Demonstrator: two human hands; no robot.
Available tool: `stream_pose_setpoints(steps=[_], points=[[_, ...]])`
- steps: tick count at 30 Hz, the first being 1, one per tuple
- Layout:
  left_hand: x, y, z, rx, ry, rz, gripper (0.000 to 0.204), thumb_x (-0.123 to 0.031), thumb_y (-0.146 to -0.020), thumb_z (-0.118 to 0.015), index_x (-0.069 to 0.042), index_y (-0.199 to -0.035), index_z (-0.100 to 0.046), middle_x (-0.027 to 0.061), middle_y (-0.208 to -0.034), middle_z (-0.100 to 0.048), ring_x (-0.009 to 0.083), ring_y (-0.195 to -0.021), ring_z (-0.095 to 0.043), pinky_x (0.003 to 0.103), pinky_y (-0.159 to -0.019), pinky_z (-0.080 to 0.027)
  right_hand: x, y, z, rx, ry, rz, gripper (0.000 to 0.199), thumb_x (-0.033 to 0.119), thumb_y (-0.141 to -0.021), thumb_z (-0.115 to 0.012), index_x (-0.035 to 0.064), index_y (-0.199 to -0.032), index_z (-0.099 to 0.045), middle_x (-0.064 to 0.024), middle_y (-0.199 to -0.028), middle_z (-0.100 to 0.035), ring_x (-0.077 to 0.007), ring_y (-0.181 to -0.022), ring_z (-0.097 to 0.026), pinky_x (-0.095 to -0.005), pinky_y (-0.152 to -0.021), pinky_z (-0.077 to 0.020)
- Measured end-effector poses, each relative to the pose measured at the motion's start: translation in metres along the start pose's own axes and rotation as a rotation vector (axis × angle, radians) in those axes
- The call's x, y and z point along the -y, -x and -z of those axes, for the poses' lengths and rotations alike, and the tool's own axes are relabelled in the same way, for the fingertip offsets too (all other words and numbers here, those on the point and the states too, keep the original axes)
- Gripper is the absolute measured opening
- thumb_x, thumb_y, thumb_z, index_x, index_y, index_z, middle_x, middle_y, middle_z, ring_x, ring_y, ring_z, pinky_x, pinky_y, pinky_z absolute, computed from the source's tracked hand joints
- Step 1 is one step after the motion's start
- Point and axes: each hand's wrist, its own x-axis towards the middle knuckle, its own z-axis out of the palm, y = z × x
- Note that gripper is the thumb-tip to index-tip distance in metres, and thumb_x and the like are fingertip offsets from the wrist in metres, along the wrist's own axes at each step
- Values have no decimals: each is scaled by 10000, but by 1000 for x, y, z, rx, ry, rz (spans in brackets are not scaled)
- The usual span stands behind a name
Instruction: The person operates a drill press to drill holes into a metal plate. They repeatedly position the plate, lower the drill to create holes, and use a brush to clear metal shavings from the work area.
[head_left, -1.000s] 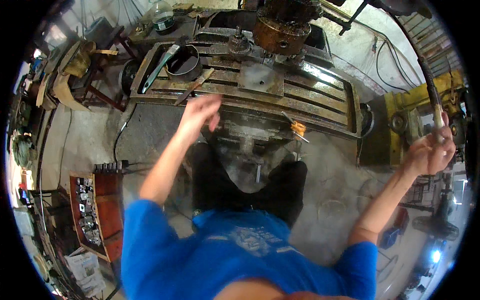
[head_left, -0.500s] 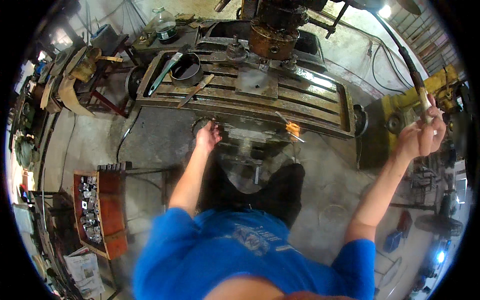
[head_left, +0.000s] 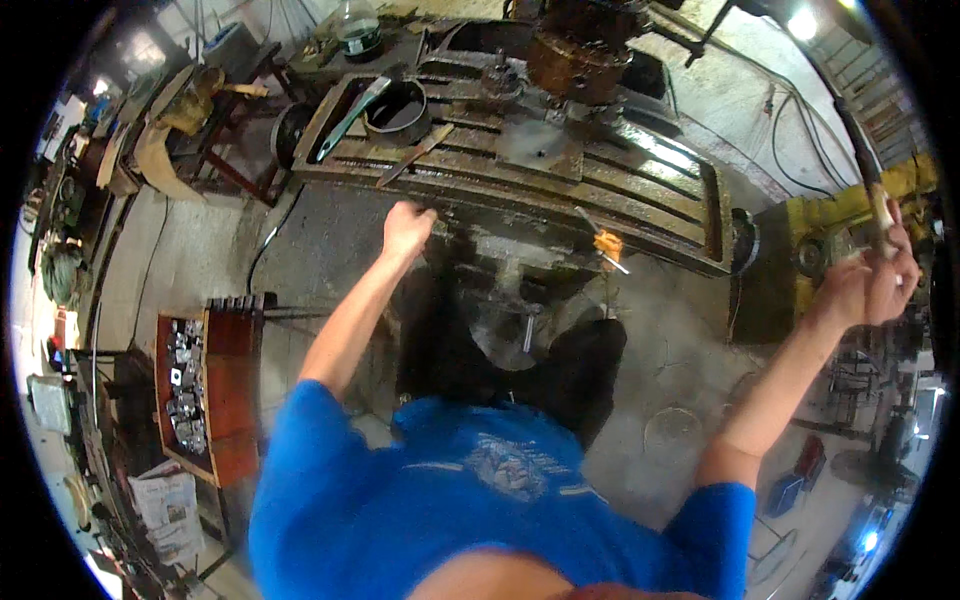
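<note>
My left hand [head_left: 408, 230] is closed in a fist at the front of the slotted machine table [head_left: 640, 215]; whatever its fingers hold is hidden. Out to the right, my raised right hand [head_left: 878, 280] is wrapped around the pale grip of a long dark lever [head_left: 862, 150]. On the table stands a pot [head_left: 396, 118] of dark liquid, with a green-handled brush [head_left: 352, 118] at its left and a flat wooden-looking stick [head_left: 415, 155] to its right. A flat metal block [head_left: 540, 145] lies under the greasy machine head [head_left: 575, 60].
A metal rod with an orange wrap [head_left: 607, 243] sits at the table's front edge. To the left stands an orange-red box [head_left: 232, 395] of small metal parts, with newspaper [head_left: 167, 510] below it. A handwheel [head_left: 743, 240] projects from the table's right end. A clear bottle [head_left: 360, 35] stands behind.
My left hand has risen slightly and turned, its fingers now curled into a fist. My right hand stays on the lever grip. The whole view has shifted slightly.
</note>
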Motion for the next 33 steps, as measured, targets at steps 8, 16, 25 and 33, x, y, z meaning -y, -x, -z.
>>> stream_pose_setpoints(steps=[8, 16, 25, 33], points=[[26, 7, 22, 440, 905, 318, 402, -401, -904, -426, -37, -751, -509, -34, -500, -365, 106, -470, -413, 307, -487, -427, 2, -1, 9, -68, 190, 5, 212, 35, -676, -437, 18, -878, -501, -310, -1059, -539, -415, -993, -539, -492, -971, -360], [34, 4, -45, 679, 1446, 366, 521, -418, -924, -263, 13, -987, -549, 52, -633, -530, 206, -554, -515, 398, -627, -487, 2, -5, 18, 44, 20, -66, 231, 38, -722, -404, 6, -931, -497, -300, -1067, -539, -439, -1048, -502, -542, -980, -324], [25, 10, -53, 534, 1689, 460, 492, -472, -828, -415, -8, -835, -579, 69, -634, -547, 220, -577, -523, 379, -647, -461, -2, -4, 8, -6, 66, -15, 197, 42, -694, -412, 25, -847, -537, -285, -977, -577, -454, -983, -539, -527, -941, -387], [-13, 8, -78, 689, 1470, 426, 181, -245, -833, -539, -77, -768, -554, 30, -625, -527, 186, -564, -518, 400, -642, -480, 13, 1, -19, -135, 83, -45, 177, -7, -625, -386, 1, -772, -486, -244, -895, -598, -456, -974, -545, -525, -930, -407]])
